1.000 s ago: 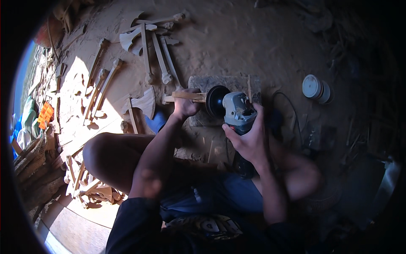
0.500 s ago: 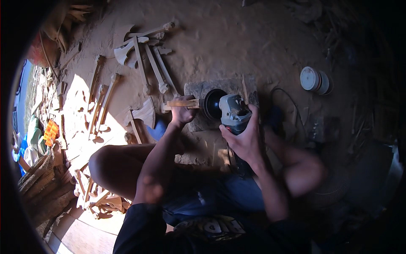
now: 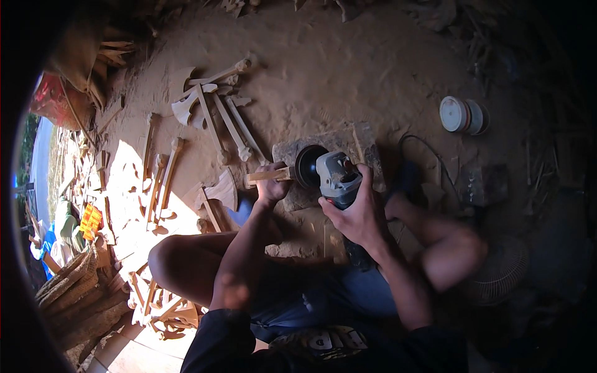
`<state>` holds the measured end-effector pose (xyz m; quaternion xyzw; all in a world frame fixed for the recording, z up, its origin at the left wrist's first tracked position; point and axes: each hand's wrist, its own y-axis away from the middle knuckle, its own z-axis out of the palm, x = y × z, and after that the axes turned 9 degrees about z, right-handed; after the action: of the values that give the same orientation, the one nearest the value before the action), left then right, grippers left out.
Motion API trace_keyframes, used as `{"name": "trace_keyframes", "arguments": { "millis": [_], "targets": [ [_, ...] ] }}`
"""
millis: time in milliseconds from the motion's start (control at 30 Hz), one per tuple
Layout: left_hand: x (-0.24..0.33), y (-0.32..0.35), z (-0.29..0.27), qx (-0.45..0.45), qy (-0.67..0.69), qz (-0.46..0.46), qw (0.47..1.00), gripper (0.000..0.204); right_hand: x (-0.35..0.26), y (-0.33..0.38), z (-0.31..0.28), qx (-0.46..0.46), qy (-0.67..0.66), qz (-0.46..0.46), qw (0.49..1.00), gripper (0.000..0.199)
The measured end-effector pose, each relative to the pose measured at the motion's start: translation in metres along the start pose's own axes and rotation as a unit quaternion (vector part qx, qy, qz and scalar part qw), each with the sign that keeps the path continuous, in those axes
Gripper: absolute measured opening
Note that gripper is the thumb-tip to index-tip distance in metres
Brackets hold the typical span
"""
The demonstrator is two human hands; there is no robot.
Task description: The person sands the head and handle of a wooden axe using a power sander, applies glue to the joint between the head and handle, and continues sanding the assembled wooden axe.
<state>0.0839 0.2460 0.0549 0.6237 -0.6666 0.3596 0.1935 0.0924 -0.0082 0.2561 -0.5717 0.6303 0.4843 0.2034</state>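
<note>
My left hand is closed around a pale wooden piece, whose right end meets the dark round disc of an angle grinder. Whether the disc touches the wood at this instant is hard to make out. My right hand grips the body of the angle grinder, thumb on the near side and fingers around the far side. Beneath the disc lies a worn block on the ground. Left of my left hand rests a carved axe-shaped wooden piece.
Axe-shaped wooden pieces lie heaped at the far left, with several long wooden handles nearer. A white tub lies on its side at right. A cable curves behind the grinder. A fan guard shows dimly by my right knee.
The whole view has shifted, so the ground and pieces sit lower in the picture. The wooden piece in my left hand shows a different face and looks slightly turned. Both grips stay.
</note>
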Motion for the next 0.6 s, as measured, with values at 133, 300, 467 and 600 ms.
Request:
{"name": "trace_keyframes", "arguments": {
  "millis": [133,300,467,600],
  "targets": [
    [-0.004,-0.001,0.001,0.011,-0.006,0.009,1.000,0.031,0.012,-0.001,0.008,-0.004,-0.009,-0.082,0.997,0.093],
    [-0.013,-0.014,-0.016,-0.080,0.016,0.052,0.995,0.027,0.011,-0.001,-0.024,0.058,-0.013,-0.021,0.998,0.092],
    [0.000,-0.033,-0.037,-0.078,-0.073,-0.041,0.993,0.040,0.000,-0.006,-0.066,0.070,-0.249,-0.038,0.965,0.071],
    [0.081,-0.099,-0.081,0.004,-0.009,-0.265,0.964,0.041,0.000,-0.011,-0.112,0.056,-0.428,0.016,0.902,0.046]
  ]
}}
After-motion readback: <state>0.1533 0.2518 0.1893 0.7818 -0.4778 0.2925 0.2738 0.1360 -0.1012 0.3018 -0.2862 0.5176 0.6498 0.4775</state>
